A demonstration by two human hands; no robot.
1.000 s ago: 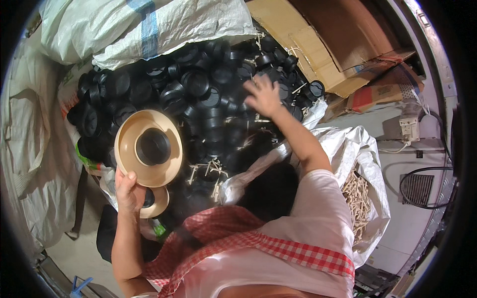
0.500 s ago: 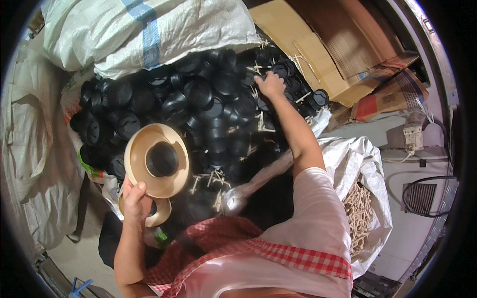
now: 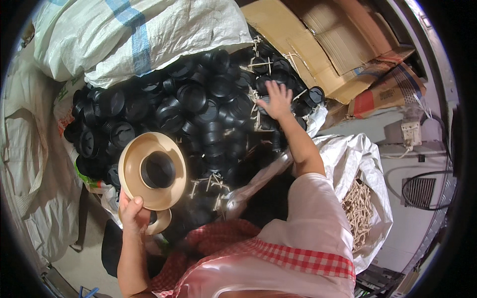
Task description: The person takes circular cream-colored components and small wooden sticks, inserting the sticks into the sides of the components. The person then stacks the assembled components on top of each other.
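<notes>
My left hand (image 3: pixel 134 214) grips a cream-coloured plastic piece shaped like a wide round dish (image 3: pixel 130 154) by its near rim, thumb on top. A dark round piece (image 3: pixel 160 170) shows in its middle; I cannot tell how it is fixed there. Below the hand, part of a second cream rim (image 3: pixel 161 222) shows; whether it belongs to the same piece is unclear. My right hand (image 3: pixel 277 101) is stretched out at the far right of a large heap of round black plastic caps (image 3: pixel 191 98). Its fingers are spread, with nothing visible in them.
A white woven sack (image 3: pixel 184 35) with a blue stripe lies across the heap's far side. An open cardboard box (image 3: pixel 298 44) stands at the far right. Pale thin sticks lie among the caps, and more pale pieces (image 3: pixel 357 213) fill a white bag (image 3: pixel 370 164) at my right.
My right hand has gone from bent fingers among the caps to spread fingers, a little nearer to me. The cream dish in my left hand has dropped slightly in view.
</notes>
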